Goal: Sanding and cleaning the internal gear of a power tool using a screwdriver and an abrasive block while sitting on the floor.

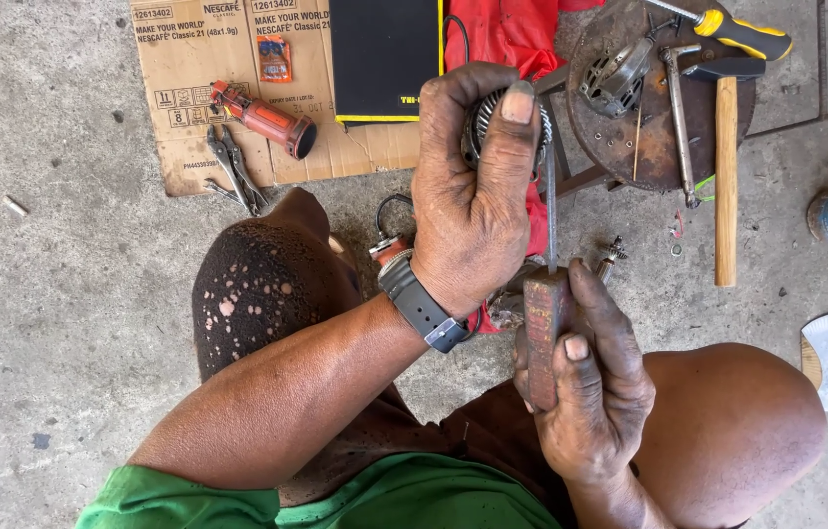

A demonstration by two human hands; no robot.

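Motor armature [507, 122] gripped in closed left hand [468, 206], right hand [590, 392] clenching wooden-handled tool [546, 323], blade tip against armature, open concrete floor [61, 294] at left.

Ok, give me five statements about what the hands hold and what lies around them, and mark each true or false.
1. The left hand grips a round ribbed metal part. True.
2. The right hand holds a hammer. False: it holds a wooden-handled tool with a thin metal shaft pointing up towards the part.
3. A wooden-handled hammer lies partly on the round rusty metal plate. True.
4. The pliers lie on the red cloth. False: they lie at the edge of the flattened cardboard.
5. A watch is on the right wrist. False: it is on the left.
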